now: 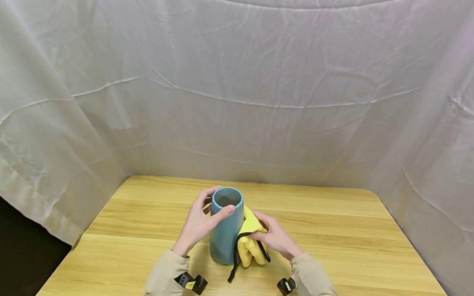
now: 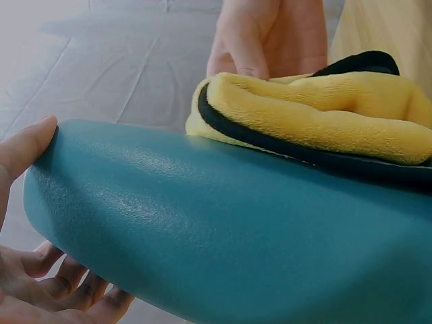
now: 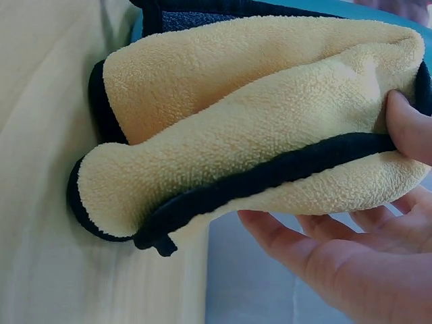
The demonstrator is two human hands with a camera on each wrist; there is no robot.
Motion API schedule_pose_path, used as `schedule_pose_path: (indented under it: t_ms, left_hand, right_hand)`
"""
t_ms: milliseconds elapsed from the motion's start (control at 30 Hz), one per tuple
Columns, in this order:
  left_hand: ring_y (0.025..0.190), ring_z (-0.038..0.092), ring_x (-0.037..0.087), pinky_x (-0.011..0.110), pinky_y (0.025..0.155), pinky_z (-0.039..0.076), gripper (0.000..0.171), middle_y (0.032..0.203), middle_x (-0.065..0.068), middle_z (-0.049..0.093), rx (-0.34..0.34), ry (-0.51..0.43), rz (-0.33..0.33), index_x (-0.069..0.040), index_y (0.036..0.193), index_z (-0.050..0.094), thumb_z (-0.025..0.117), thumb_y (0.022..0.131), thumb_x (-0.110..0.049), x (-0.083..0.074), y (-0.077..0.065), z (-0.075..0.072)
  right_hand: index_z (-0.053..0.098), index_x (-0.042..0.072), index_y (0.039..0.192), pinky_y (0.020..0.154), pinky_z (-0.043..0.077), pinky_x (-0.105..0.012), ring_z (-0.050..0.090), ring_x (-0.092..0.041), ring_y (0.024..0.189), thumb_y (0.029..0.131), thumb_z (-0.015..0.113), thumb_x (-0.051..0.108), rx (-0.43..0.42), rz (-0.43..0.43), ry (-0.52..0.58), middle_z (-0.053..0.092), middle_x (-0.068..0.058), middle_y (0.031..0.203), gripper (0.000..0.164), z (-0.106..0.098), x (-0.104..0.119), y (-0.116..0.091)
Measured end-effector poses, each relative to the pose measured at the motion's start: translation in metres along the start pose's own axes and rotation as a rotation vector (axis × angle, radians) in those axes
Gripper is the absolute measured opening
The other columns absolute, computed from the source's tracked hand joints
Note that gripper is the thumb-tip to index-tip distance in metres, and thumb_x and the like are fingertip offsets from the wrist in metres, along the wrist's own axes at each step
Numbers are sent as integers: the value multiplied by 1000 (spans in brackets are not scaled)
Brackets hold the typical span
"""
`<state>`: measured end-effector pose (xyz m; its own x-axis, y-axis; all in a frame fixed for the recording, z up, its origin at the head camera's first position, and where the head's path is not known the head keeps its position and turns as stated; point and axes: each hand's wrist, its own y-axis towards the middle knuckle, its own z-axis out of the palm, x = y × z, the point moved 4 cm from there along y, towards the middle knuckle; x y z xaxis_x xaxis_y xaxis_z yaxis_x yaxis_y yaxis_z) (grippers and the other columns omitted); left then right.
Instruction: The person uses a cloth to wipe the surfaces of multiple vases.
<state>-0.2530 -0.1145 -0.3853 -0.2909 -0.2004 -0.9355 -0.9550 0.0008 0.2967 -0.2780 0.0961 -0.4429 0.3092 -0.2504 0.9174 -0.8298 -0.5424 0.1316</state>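
Note:
A tall blue vase [image 1: 223, 239] with an open round mouth stands on the table. My left hand [image 1: 200, 219] grips it near the rim, thumb at the front and fingers round the far left side; the left wrist view shows the smooth blue wall [image 2: 202, 223] between thumb and fingers. Against the vase's right side lies a bunched yellow cloth [image 1: 252, 241] with black edging. My right hand [image 1: 274, 237] holds this cloth, and in the right wrist view the thumb presses on the fluffy folds [image 3: 256, 108] while the fingers lie beneath.
A light wooden table [image 1: 338, 228] extends around both hands. Pale grey curtains [image 1: 246, 75] hang behind it and at both sides. A black device is strapped to each wrist, and a dark area [image 1: 3, 246] shows at the lower left.

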Motion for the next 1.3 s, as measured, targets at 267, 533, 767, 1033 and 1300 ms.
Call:
schedule_pose_path:
  t_ms: [267,533,767,1033,1300]
  left_hand:
    - [118,56,29,49,108,47,60,129,10,61,8,0,9,-14,137,57,83,84,-24,2,2,1]
    - [119,56,30,50,107,47,59,129,11,61,17,-7,15,-14,137,57,82,84,-24,3,2,1]
    - [121,58,28,50,111,45,58,134,9,60,89,-31,26,-16,140,56,79,87,-20,4,3,-2]
    - [131,56,32,49,116,41,63,141,15,56,194,-72,54,-12,149,45,72,92,-15,8,7,-7]
    - [146,41,35,56,123,28,56,148,19,53,285,-82,83,-7,150,39,62,100,-19,11,10,-10]
  right_hand:
    - [42,5,153,104,46,-39,53,-29,127,91,65,3,2,18,24,53,-20,148,66,1,-4,-1]
    - [41,5,153,105,46,-41,53,-30,127,91,65,1,0,10,27,52,-21,148,66,0,-4,-1]
    - [38,4,154,107,44,-40,50,-34,132,90,63,-1,9,4,29,48,-21,153,70,1,-6,-2]
    - [38,5,154,106,44,-42,51,-33,131,89,64,-2,10,-4,25,48,-21,153,70,2,-7,-3]
    - [39,5,154,107,43,-43,50,-34,132,90,65,0,-1,1,42,49,-21,151,70,2,-8,-3]
